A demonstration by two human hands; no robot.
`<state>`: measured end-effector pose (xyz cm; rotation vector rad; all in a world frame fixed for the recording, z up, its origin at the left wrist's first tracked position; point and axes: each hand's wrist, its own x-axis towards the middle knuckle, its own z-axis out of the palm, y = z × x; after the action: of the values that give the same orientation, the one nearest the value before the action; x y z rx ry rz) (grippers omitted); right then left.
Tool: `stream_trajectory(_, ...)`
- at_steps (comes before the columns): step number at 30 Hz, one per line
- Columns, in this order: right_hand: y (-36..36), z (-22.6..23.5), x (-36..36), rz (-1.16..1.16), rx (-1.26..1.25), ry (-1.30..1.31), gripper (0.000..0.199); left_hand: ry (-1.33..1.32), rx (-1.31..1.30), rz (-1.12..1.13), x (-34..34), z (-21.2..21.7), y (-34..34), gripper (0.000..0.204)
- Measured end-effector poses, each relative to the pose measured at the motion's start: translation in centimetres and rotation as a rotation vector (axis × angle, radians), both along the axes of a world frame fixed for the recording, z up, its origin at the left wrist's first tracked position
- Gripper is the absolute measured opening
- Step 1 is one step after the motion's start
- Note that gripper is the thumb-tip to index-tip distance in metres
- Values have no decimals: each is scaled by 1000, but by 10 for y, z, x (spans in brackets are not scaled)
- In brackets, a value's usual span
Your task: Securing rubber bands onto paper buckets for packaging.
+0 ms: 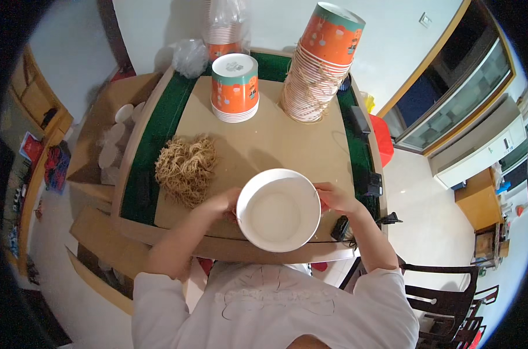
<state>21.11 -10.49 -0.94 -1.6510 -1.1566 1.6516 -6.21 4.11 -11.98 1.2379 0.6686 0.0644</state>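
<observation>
Between my two hands is a white-walled paper bucket (278, 216), tilted so that its open mouth and bare inside face me. My left hand (229, 202) grips its left side and my right hand (332, 199) its right side; the fingertips are partly hidden behind the wall. A loose heap of tan twine strands (185, 170) lies on the cardboard just beyond my left forearm. Farther back stands a short stack of upturned orange and green paper buckets (235, 87). To its right rises a tall, leaning stack of the same buckets (331, 35), with twine around its lower rims.
A cardboard sheet (270, 136) covers most of the green-topped table. Bagged buckets (223, 35) stand at the back beside a crumpled plastic bag (190, 58). Small black devices (370, 184) sit along the right edge. Open cardboard boxes (89, 145) are at the left, a dark chair (441, 296) at the right.
</observation>
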Motion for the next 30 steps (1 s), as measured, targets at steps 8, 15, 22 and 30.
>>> stream_trajectory(8, -10, 35, -8, -55, 163, 55, 32, -6, -40, 32, 8, 54, 19, 44)
stream_trajectory(15, 14, 92, 21, -31, 660, -137, 41, -311, 1160, 327, 41, 193, 12, 41)
stream_trajectory(22, 130, 280, 107, -330, 1142, -1208, 22, -420, 1791, 601, 128, 375, 44, 43)
stream_trajectory(30, 274, 314, 215, -450, 1170, -484, 21, 61, 2329, 1114, 268, 422, 95, 15)
